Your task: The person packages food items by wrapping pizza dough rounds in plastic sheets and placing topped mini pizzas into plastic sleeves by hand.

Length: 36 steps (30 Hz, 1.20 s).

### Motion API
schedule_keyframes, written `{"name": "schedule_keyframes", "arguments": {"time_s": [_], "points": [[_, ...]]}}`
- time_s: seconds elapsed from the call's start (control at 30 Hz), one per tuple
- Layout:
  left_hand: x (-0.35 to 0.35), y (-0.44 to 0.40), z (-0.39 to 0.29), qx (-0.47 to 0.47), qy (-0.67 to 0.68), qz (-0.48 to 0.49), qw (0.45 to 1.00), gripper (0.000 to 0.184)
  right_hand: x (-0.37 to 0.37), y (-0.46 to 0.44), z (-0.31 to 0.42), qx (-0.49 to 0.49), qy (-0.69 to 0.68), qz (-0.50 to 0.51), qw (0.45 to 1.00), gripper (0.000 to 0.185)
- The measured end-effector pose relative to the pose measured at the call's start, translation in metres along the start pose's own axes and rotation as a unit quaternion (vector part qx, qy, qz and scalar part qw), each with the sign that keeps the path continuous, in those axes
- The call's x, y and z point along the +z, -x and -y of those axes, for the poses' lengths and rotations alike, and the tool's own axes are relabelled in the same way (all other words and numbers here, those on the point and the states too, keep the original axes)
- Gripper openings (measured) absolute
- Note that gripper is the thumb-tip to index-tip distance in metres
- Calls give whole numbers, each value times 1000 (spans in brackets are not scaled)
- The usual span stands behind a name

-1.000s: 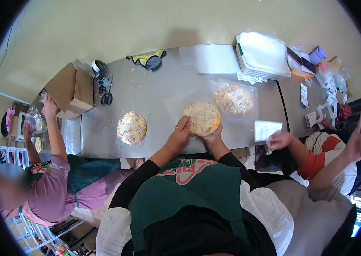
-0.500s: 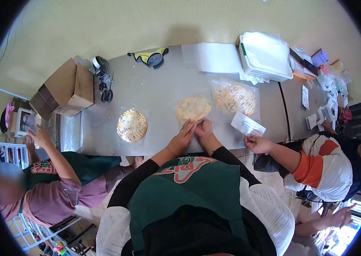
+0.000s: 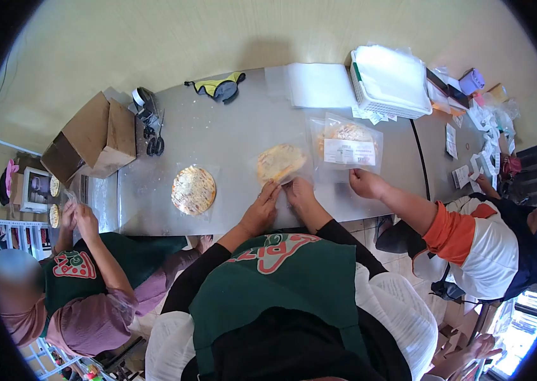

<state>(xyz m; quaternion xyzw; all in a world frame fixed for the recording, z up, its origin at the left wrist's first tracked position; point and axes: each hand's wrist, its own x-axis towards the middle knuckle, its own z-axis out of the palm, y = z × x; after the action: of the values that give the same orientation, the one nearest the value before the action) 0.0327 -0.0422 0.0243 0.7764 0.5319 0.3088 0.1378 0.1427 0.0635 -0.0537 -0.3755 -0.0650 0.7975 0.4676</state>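
Observation:
In front of me, a pizza [image 3: 279, 162] lies in a clear plastic bag, tilted a little at the table's near side. My left hand [image 3: 262, 208] pinches the bag's near edge. Beside it my right hand [image 3: 300, 193] is closed on the same edge, fingertips partly hidden. Left of my hands another pizza [image 3: 193, 190] rests on a clear sheet or bag. On the right is a bagged pizza [image 3: 350, 132] with a white printed label [image 3: 349, 152] on top, and a co-worker's hand [image 3: 369, 184] at its near edge.
A cardboard box [image 3: 97, 136] and black scissors [image 3: 155, 140] are at the left. Yellow-and-grey cloth [image 3: 219, 87], clear plastic sheets [image 3: 321, 86] and a white basket [image 3: 390, 82] sit along the back. Another person's hands [image 3: 79, 216] hold clear plastic on the left.
The co-worker's hand on the right has brought the label onto the bagged pizza. My hands stay at the bag, its pizza slightly more tilted. The left person's hands have come together.

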Motion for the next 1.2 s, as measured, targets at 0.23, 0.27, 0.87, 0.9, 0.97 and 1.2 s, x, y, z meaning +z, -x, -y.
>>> {"name": "schedule_keyframes", "arguments": {"time_s": [0.23, 0.27, 0.87, 0.9, 0.97, 1.2], "points": [[7, 8, 5, 20, -2, 32, 999, 54, -3, 30, 11, -32, -78, -39, 996, 28], [6, 10, 6, 24, 11, 53, 998, 53, -7, 31, 10, -1, -104, -54, 993, 29], [-13, 31, 12, -91, 56, -63, 992, 29, 5, 82, 37, 75, 664, 86, 739, 23], [-13, 37, 14, -124, 78, -85, 986, 26, -7, 86, 43, -9, 704, 114, 701, 25], [-11, 37, 15, -217, 112, -144, 959, 24, -25, 90, 53, -133, 746, 132, 639, 28], [10, 35, 48, -562, 274, -127, 770, 39, -71, 96, 76, -78, 733, 128, 664, 23]]}}
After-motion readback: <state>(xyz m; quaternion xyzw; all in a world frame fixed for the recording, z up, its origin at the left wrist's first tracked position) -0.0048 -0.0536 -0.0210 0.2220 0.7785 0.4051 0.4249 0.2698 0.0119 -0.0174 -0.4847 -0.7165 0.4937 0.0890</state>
